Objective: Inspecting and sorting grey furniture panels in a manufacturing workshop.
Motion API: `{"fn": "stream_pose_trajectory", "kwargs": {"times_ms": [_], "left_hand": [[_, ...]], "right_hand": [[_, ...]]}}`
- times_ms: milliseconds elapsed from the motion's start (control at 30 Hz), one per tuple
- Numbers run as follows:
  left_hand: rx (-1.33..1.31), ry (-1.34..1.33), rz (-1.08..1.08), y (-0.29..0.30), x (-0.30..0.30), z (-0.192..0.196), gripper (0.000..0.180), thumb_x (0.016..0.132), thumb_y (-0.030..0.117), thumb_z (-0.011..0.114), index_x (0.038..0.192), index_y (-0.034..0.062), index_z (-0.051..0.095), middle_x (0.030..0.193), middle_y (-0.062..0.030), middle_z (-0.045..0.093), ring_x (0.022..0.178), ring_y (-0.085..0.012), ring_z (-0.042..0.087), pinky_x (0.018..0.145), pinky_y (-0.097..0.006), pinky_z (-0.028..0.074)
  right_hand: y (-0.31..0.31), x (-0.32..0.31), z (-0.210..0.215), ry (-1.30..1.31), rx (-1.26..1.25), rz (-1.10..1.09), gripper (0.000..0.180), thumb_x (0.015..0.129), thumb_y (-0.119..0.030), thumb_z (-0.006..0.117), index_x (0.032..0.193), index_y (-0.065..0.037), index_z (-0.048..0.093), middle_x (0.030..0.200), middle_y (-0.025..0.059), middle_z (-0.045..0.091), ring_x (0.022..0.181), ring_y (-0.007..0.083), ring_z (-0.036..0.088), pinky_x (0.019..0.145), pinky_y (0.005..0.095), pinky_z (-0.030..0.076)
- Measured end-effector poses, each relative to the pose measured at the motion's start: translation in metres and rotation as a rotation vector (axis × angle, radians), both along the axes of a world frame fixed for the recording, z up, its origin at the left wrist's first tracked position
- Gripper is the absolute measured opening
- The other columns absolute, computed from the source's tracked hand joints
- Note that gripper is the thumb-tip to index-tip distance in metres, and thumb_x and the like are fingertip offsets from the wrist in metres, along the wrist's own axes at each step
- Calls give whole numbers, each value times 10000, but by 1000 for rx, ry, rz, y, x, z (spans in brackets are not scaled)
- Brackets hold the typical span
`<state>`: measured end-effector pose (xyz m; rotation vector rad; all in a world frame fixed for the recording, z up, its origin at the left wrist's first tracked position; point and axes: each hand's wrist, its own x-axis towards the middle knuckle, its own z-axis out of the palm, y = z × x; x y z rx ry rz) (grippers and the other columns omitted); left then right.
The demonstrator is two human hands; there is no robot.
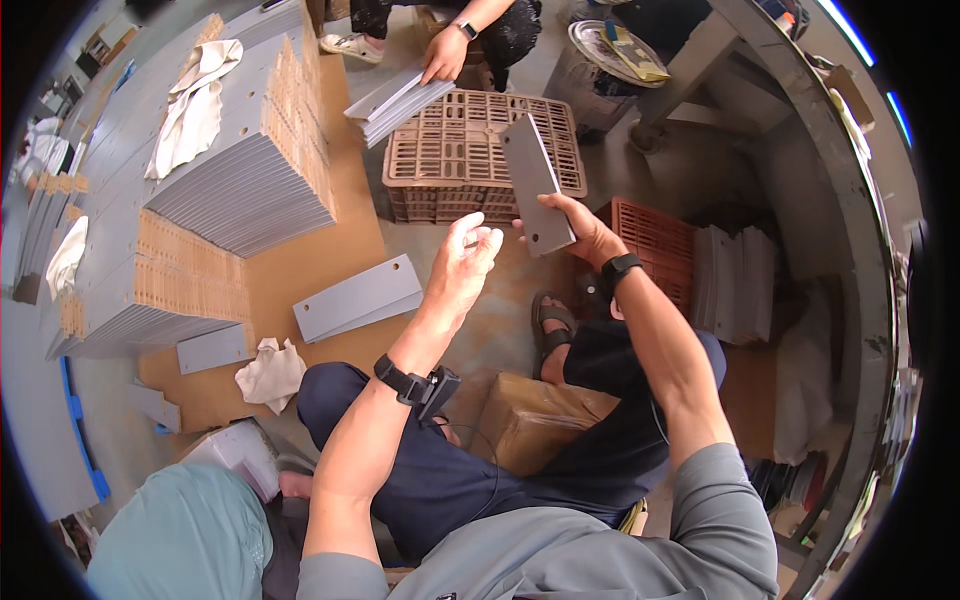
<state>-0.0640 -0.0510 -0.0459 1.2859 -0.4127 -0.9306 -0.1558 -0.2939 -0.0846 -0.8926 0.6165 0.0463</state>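
My right hand (585, 228) is shut on a flat grey panel (530, 180) with a small hole near each end. The panel is held tilted, its far end over the right side of the brown plastic crate (400, 205). To its left, my left hand (466, 262) is raised with loosely bent fingers, a gap showing between them, and I see nothing held in it. It is apart from the panel. Across the crate a co-worker's hand (445, 57) rests on a small stack of similar grey panels (395, 105) at the crate's far left corner.
Tall stacks of grey panels (290, 140) stand left on brown cardboard, with loose panels (355, 298) and a white cloth (270, 375) nearby. A reddish crate (655, 240) and upright panels (735, 280) are right. A cardboard box (535, 420) lies between my legs; another person's covered head (180, 535) is lower left.
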Motion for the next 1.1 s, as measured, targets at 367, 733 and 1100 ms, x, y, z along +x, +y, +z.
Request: {"fn": "stream_pose_trajectory", "kwargs": {"times_ms": [367,733,1100], "left_hand": [[-320,443,111,-85,-37,8,370,991,307,652,1277,82,584,1242,-44,624,1140,-174,606,980,-391,516],[-298,358,-143,-101,-77,20,588,1012,414,597,1433,32,445,1355,-166,564,1247,-272,564,1052,-446,479],[37,74,-319,-77,-86,7,520,1001,360,624,1406,55,510,1249,-123,624,1049,-193,649,907,-342,559]], "right_hand": [[33,-81,96,-7,-398,162,709,899,-377,752,1443,-19,473,1273,145,615,1129,235,626,934,383,542],[39,-152,115,277,-1677,-5,951,768,-331,767,1478,95,300,1209,332,528,1096,441,583,969,464,494],[-67,-348,63,816,-1461,-400,919,798,-450,701,1480,64,361,1314,393,490,1218,482,533,1049,462,446]]}}
